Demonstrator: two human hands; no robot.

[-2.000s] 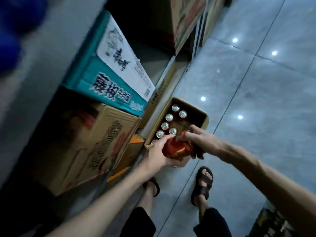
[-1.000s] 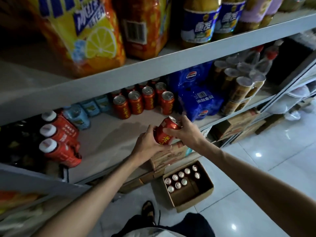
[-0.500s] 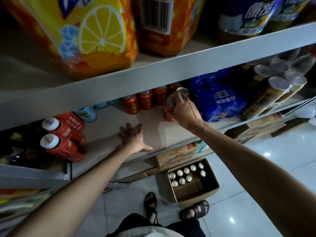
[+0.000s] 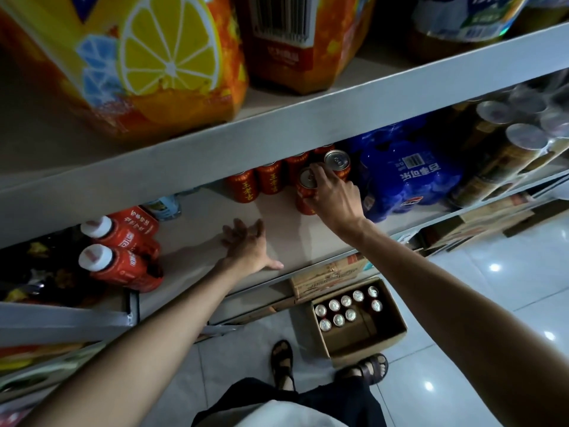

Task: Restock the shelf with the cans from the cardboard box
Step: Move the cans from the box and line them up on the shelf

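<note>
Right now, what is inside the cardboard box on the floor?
Cans stand upright in two rows along one side of the cardboard box; only their silver tops show. The other side shows bare cardboard. Their bodies and anything under them are hidden.

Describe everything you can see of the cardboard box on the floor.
The cardboard box is plain brown card, open at the top, standing upright on the glossy tiled floor below the shelf. Its far-left part holds nine upright cans in two rows, silver tops showing; the rest is bare. A printed carton lies against or just behind its far side; I cannot tell which. The person's sandalled right foot is by its near corner, contact unclear.
</note>
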